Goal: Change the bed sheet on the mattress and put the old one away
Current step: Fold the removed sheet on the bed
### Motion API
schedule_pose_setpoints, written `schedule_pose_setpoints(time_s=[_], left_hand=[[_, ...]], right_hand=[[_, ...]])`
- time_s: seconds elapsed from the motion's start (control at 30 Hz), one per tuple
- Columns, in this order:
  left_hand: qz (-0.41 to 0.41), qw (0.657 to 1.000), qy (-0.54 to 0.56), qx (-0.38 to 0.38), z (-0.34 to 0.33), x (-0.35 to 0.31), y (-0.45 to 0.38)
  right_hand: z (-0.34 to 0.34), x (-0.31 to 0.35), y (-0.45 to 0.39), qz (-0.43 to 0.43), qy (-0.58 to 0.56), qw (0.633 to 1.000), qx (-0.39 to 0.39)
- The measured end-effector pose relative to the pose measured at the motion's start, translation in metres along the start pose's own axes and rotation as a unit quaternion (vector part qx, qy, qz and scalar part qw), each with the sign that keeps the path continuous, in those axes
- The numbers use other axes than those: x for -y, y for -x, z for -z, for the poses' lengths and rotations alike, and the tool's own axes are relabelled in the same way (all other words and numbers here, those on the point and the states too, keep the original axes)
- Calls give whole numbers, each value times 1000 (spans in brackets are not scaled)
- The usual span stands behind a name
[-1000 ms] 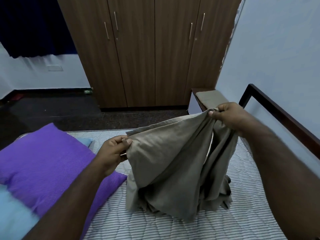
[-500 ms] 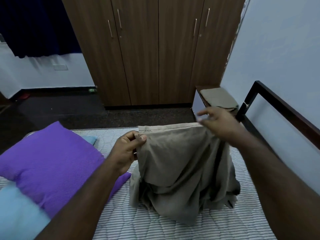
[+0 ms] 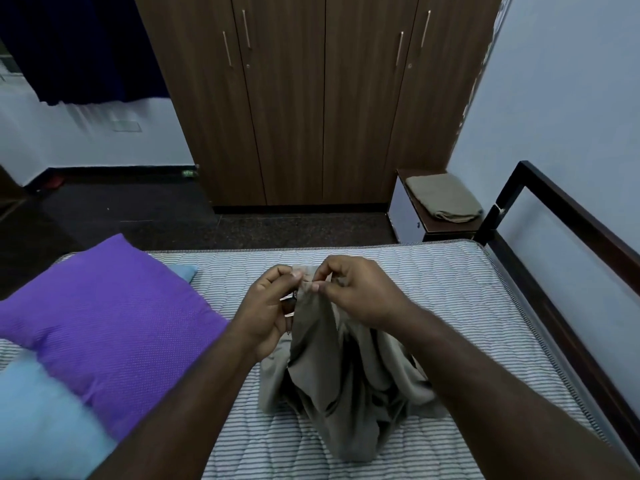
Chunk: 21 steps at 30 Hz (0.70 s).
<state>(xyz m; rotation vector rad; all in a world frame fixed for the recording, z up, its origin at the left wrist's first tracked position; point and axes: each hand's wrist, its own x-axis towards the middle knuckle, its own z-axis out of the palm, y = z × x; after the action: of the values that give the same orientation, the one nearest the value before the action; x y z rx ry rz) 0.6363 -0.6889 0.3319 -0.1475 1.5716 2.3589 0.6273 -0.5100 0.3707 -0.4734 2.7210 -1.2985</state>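
My left hand and my right hand meet almost knuckle to knuckle above the middle of the bare mattress, each pinching the top hem of the crumpled khaki-grey cotton bed sheet between thumb and fingertips. The pinched edge sits right between my two thumbs; the rest of the cloth hangs straight down below my hands in loose folds and pools on the white quilted mattress with thin dark stripes, nearer my edge of it than the far edge.

Out to the left, a square purple textured cushion lies on the mattress's left side, well apart from the sheet, and a pale blue pillow sits against it at the near left corner — blurred, so I can't make out its surface. Along the mattress's right edge runs the dark wooden bed frame rail. Past the far right corner stands a small dark side table with a folded khaki cloth on top — beyond it, the brown wooden wardrobe with slim metal handles.
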Motion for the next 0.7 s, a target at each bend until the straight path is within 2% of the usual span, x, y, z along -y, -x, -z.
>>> schedule_pose_setpoints(time_s=[0.2, 0.37, 0.43, 0.53, 0.7], left_hand=[[-41, 997, -31, -50, 4, -1, -2], [-43, 995, 28, -87, 7, -9, -8], [-51, 994, 20, -92, 9, -10, -10], [-62, 996, -31, -64, 3, -8, -5], [-63, 997, -36, -36, -1, -5, 4]], right_hand=[[0, -3, 0, 18, -53, 998, -8], [4, 0, 4, 67, -77, 993, 51], [6, 0, 5, 85, -87, 991, 64], [4, -4, 0, 76, -80, 994, 27], [-2, -9, -5, 50, -60, 996, -31]])
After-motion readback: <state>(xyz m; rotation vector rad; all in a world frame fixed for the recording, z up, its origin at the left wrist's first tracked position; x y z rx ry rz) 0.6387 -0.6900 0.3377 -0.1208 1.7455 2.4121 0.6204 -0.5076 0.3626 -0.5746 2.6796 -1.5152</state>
